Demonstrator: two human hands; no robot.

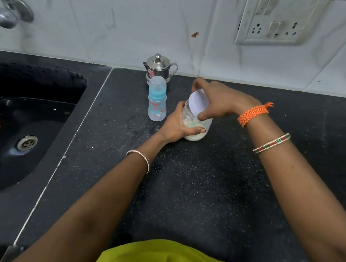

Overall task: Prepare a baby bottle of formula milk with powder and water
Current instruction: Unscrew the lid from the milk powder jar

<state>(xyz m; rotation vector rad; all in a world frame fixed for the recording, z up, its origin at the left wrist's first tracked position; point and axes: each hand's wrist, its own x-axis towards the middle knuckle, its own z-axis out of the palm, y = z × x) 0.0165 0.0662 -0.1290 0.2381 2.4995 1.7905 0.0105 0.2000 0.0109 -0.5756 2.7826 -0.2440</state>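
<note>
A clear plastic jar (196,131) with white powder in its bottom stands on the black counter (204,189). My left hand (176,124) grips the jar's side. My right hand (217,101) holds the jar's white lid (197,103), which sits tilted at the jar's mouth. Just left of the jar stands a baby bottle (157,104) with a blue collar and a clear cap on, upright and untouched.
A small steel pot with a lid (159,67) stands behind the bottle against the tiled wall. A black sink (15,133) with a tap (6,6) lies to the left. A switchboard (277,19) is on the wall at upper right.
</note>
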